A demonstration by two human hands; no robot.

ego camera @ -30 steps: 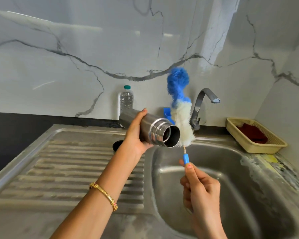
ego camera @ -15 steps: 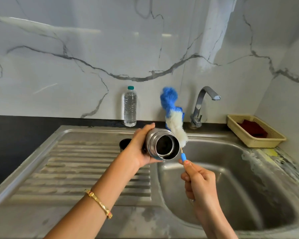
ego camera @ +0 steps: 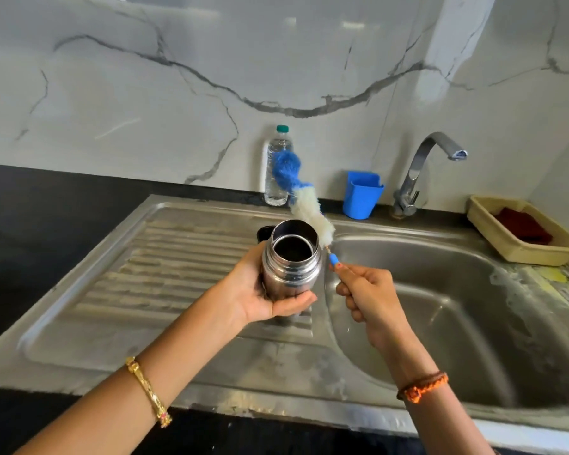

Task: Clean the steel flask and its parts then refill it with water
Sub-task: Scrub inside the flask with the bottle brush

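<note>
My left hand (ego camera: 266, 292) grips the steel flask (ego camera: 291, 264) from below, over the seam between the drainboard and the sink basin. The flask stands nearly upright and its open mouth faces me, dark inside. My right hand (ego camera: 368, 295) holds the thin handle of a bottle brush (ego camera: 304, 197) with a white and blue fluffy head. The brush head slants up and to the left just behind the flask's rim, outside the flask. A dark round part (ego camera: 264, 232), perhaps the flask's cap, peeks out on the drainboard behind the flask.
A steel sink basin (ego camera: 457, 323) lies at the right, with a tap (ego camera: 422, 172) behind it. A clear water bottle (ego camera: 277, 165) and a blue cup (ego camera: 362, 195) stand by the marble wall. A beige tray (ego camera: 493, 234) with a red cloth sits far right. The ribbed drainboard (ego camera: 165, 274) spreads left.
The flask has turned from lying sideways to nearly upright with its mouth toward me. The brush has dropped lower and swung left, behind the flask's rim.
</note>
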